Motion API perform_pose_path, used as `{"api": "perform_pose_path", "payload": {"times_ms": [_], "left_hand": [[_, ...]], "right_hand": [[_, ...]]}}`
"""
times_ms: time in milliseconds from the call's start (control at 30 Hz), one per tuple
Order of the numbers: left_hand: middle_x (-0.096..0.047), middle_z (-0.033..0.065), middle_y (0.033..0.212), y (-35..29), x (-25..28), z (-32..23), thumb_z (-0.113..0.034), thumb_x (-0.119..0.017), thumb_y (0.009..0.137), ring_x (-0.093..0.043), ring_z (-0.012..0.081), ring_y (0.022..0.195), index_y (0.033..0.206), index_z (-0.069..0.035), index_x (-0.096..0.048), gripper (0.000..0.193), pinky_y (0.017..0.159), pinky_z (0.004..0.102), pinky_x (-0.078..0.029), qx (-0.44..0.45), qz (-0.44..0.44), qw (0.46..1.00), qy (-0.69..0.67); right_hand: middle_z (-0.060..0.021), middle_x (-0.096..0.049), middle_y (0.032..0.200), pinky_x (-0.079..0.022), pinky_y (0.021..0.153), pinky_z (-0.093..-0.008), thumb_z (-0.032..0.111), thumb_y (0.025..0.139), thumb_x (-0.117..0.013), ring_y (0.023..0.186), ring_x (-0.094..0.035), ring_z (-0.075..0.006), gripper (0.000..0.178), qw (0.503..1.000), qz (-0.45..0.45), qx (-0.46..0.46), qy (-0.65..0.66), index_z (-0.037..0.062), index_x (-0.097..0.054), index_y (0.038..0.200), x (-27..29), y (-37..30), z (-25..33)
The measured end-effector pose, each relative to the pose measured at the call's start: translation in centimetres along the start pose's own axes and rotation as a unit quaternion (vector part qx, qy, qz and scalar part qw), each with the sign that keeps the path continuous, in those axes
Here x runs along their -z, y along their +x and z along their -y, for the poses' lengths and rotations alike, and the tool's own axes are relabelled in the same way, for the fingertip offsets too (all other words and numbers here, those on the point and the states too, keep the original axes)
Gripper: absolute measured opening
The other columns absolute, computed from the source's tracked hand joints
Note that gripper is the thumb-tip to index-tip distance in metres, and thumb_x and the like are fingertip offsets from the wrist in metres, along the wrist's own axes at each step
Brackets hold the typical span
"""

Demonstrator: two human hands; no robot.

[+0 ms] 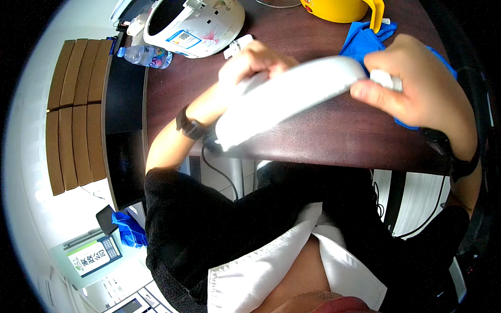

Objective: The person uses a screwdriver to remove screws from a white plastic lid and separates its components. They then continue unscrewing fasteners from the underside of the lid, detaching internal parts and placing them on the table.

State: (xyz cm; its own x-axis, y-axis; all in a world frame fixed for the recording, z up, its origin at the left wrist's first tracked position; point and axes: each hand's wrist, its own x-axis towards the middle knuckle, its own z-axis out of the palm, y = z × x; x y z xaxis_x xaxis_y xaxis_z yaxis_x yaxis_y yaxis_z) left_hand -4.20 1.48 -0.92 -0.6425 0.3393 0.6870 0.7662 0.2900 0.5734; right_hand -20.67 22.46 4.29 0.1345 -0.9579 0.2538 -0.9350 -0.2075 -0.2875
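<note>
A white, domed, lid-like piece (287, 99), blurred by motion, is tilted above the near part of the table. My left hand (255, 63) grips its far left side with curled fingers. At its right end is my right hand (409, 86), closed around a small white, ribbed, cylindrical thing (386, 80), with the thumb pointing toward the lid-like piece. Whether that cylinder touches the piece cannot be made out. Beyond my left hand stands a white rice cooker body (209, 28) with a flower pattern, its top open. A blue cloth (360, 40) lies behind and under my right hand.
The dark brown table (334, 138) carries a yellow pitcher-like container (339, 9) with a handle at the far right. A clear plastic bottle (146, 56) lies at the left by the cooker. Brown panels (75, 115) line the left wall. Dark cables hang below the table.
</note>
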Motion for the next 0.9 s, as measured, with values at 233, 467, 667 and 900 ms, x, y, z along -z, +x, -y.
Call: {"api": "perform_pose_path", "payload": {"times_ms": [233,467,667,900], "left_hand": [[-0.045,0.0091,0.052,-1.3,-0.4,1.1,-0.019,-0.03,0.09,-0.047,0.0189,0.051,0.057,-0.002,-0.04,0.038,0.057,0.0315,-0.044,0.105,-0.059,0.993,0.003],[-0.043,0.0072,0.06,-0.6,1.5,0.6,-0.016,-0.056,0.085,-0.045,0.019,0.05,0.079,-0.003,-0.04,0.021,0.051,0.0319,-0.042,0.02,0.046,0.999,0.02],[-0.042,0.0074,0.059,0.3,2.9,0.7,-0.018,-0.055,0.084,-0.044,0.0201,0.049,0.078,-0.001,-0.042,0.022,0.05,0.0307,-0.039,-0.016,0.078,0.986,0.147],[-0.034,0.0069,0.051,0.8,1.9,1.3,-0.025,-0.037,0.084,-0.037,0.0153,0.048,0.056,-0.001,-0.035,0.037,0.049,0.0282,-0.031,0.155,0.0,0.972,0.178]], "right_hand": [[-0.0074,-0.04,0.046,-0.032,0.046,-0.0331,0.034,0.081,-0.06,0.042,-0.042,-0.0189,0.04,0.999,-0.006,-0.01,0.034,0.0051,-0.049,0.056,0.0,-0.2,0.4],[-0.0074,-0.044,0.056,-0.032,0.05,-0.0321,0.035,0.079,-0.063,0.055,-0.045,-0.0201,0.036,0.988,-0.133,-0.016,-0.072,0.005,-0.052,0.062,-0.2,-1.6,2.0],[-0.0086,-0.044,0.054,-0.035,0.055,-0.0325,0.039,0.076,-0.065,0.055,-0.045,-0.0216,0.039,0.987,0.083,-0.073,-0.114,0.0058,-0.054,0.059,1.9,-1.8,3.7],[-0.0122,-0.047,0.047,-0.035,0.041,-0.0332,0.04,0.078,-0.063,0.039,-0.046,-0.0239,0.044,0.982,0.003,-0.112,-0.149,0.0041,-0.053,0.054,-1.0,-2.6,-4.0]]}}
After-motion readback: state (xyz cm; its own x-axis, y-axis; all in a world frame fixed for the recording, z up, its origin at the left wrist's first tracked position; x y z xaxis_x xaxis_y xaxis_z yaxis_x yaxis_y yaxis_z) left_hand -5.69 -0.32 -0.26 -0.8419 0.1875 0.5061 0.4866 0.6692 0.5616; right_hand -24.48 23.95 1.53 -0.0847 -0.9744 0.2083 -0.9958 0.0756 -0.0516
